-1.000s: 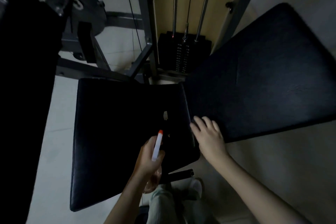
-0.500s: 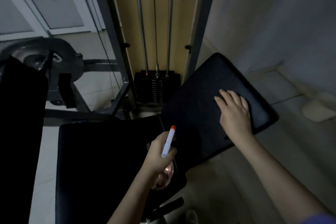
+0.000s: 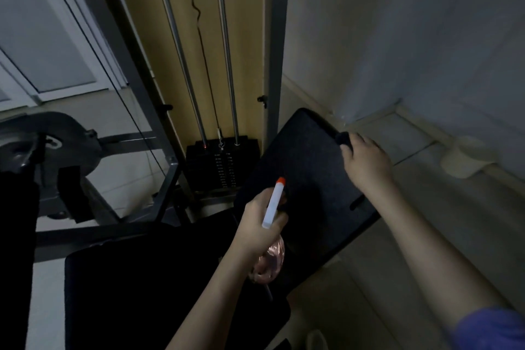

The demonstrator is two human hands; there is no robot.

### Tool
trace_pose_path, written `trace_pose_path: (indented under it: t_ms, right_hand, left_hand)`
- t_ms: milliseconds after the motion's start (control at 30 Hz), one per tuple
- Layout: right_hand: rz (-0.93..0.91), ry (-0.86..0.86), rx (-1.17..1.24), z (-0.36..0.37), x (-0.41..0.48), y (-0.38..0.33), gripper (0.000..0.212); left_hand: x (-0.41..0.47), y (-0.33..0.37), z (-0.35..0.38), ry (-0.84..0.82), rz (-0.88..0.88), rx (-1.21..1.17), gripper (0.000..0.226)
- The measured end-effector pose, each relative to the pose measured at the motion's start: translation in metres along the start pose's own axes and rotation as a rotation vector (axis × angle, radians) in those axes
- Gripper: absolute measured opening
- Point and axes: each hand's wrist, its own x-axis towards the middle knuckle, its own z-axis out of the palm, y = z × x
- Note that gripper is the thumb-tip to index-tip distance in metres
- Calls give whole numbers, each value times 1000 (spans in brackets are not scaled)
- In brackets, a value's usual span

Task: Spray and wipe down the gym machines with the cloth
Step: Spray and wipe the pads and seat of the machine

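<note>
My left hand (image 3: 255,224) grips a spray bottle (image 3: 273,203) with a white head, an orange nozzle tip and a clear pinkish body. The nozzle points up toward the tilted black back pad (image 3: 306,165). My right hand (image 3: 366,162) is at that pad's far upper corner, fingers curled over a dark wad that looks like the cloth (image 3: 342,138). Most of the cloth is hidden under the hand. The black seat pad (image 3: 156,278) lies below my left arm.
Behind the pads stands the weight stack (image 3: 221,162) with two steel guide rods and a cable between grey frame posts (image 3: 275,65). A grey wheel-like disc (image 3: 56,145) and another black pad (image 3: 14,236) are at the left. A pale wall and a white floor object (image 3: 466,156) are at the right.
My right hand slid from the near lower edge of the back pad up across it to its far corner. The view tilted upward. The left hand kept hold of the bottle.
</note>
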Motion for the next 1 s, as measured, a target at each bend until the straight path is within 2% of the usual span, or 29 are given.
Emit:
trace_pose_path:
  t_ms: [100,200,333,433,633,667,767,800,1000]
  right_hand:
    - [54,-150,147,-5,25,-1,46]
    - [47,-219,176,-8,35,-2,47]
    - [1,-242,205,-6,41,2,47]
    - [-21,-234,200,-1,50,1,45]
    - [-28,-179,177,7,58,2,43]
    - [-29,-170,180,8,59,3,42]
    - [-24,-156,192,8,60,3,41]
    - [-16,-156,194,7,60,3,42]
    - [12,-142,246,7,61,4,41]
  left_hand:
    - [15,2,4,14,9,-21,20]
    - [34,4,11,21,-2,-45,16]
    - [69,2,15,48,-139,-121,17]
    - [97,0,13,55,-262,-190,29]
    - [143,17,11,-31,-298,-164,30]
    - [149,19,12,-46,-309,-134,32]
    - [161,21,12,-8,-390,-82,68]
    - [163,21,12,-12,-399,-74,71]
    - [143,32,17,-169,-286,91,27]
